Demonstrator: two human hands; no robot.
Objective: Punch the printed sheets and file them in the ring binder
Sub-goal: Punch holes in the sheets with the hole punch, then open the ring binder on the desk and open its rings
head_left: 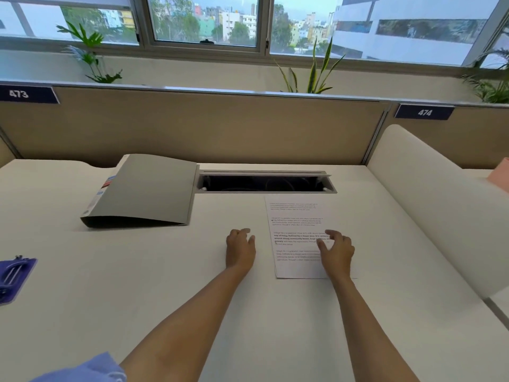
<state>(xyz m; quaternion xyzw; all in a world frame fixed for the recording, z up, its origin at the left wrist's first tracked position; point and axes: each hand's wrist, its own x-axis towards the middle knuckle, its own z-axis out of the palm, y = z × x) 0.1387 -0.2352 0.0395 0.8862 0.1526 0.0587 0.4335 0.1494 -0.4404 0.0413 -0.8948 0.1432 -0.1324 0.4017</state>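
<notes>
A printed sheet [296, 216] lies flat on the white desk [165, 285], right of centre. My right hand [337, 250] hovers over its lower right part, fingers spread and curled, holding nothing. My left hand [240, 248] rests on the desk just left of the sheet, fingers loosely apart and empty. A grey ring binder [143, 188] lies closed at the back left, spine toward the left. A purple hole punch [13, 277] sits at the left edge, partly out of frame.
An open cable tray slot [265, 183] is cut into the desk behind the sheet. A beige partition [220, 128] closes the back. A white curved divider [440, 205] bounds the right side. Plants and windows lie beyond.
</notes>
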